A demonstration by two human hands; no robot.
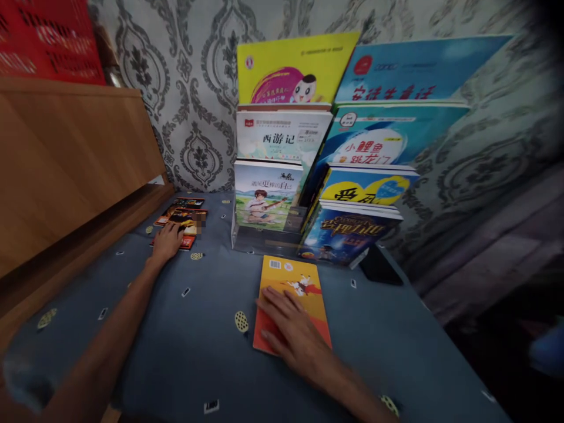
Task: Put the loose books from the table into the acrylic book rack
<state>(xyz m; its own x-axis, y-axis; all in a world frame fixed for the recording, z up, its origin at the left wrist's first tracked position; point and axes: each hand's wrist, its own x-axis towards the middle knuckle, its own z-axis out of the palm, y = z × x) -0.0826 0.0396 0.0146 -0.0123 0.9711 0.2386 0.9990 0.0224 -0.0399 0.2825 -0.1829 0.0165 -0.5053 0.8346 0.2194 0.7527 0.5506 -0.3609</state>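
Observation:
My right hand (291, 329) lies with its fingers spread on an orange and yellow book (293, 273). The book rests flat on the table, a barcode and a small leaping figure showing on its cover. Farther off to the left, my left hand (167, 242) rests on a dark booklet with red and orange parts (189, 226). Its fingers reach forward over the cover, and their undersides are hidden. Another dark booklet (190, 203) lies just behind, partly overlapped.
A clear tiered rack (264, 239) stands at the back, its two columns filled with several upright books (271, 194). Beside it on the right lies a flat black object (379, 267). A wooden cabinet (66, 158) with a red basket (53, 41) on top borders the blue-grey tablecloth (198, 335).

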